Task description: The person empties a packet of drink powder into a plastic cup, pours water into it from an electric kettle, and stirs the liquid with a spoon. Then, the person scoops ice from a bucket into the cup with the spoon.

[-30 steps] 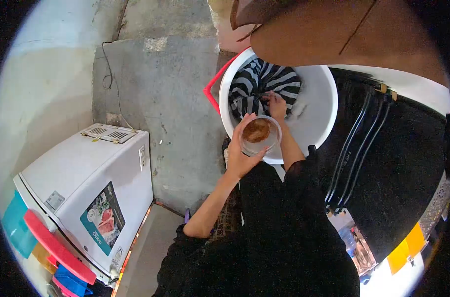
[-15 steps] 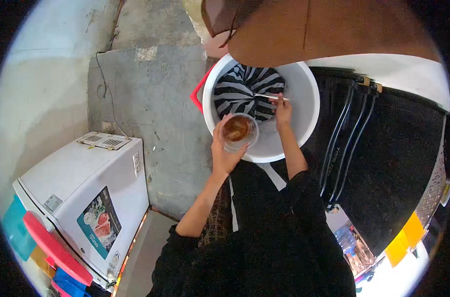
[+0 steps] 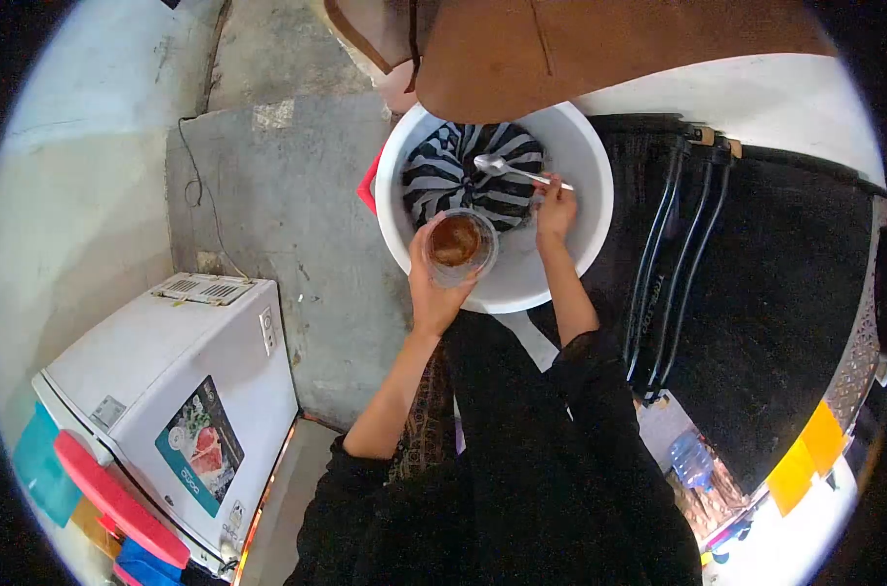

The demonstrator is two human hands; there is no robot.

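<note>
My left hand [image 3: 437, 293] is wrapped round a clear plastic cup [image 3: 460, 252] with brown contents inside, held over the near left rim of a white tub [image 3: 598, 205]. In my right hand [image 3: 556, 211] is a metal spoon [image 3: 510, 170], gripped by its handle, its bowl pointing left. Beneath the spoon, in the tub, lies a bundle of black-and-grey striped cloth [image 3: 433, 176] gathered toward its middle. The cup hides the cloth's near edge. The spoon's bowl appears to be above the cloth; whether it touches cannot be told.
A brown panel [image 3: 599, 59] overhangs the tub's far edge. To the left stands a white chest freezer [image 3: 170, 361] on the grey floor [image 3: 326, 195]. On the right is a black surface [image 3: 756, 293] with several dark straps or tubes [image 3: 663, 264]. A clear bottle [image 3: 692, 459] is at lower right.
The spoon has lifted off the middle of the cloth and turned, so its bowl now shows. My left hand still holds the cup. The whole view has shifted slightly.
</note>
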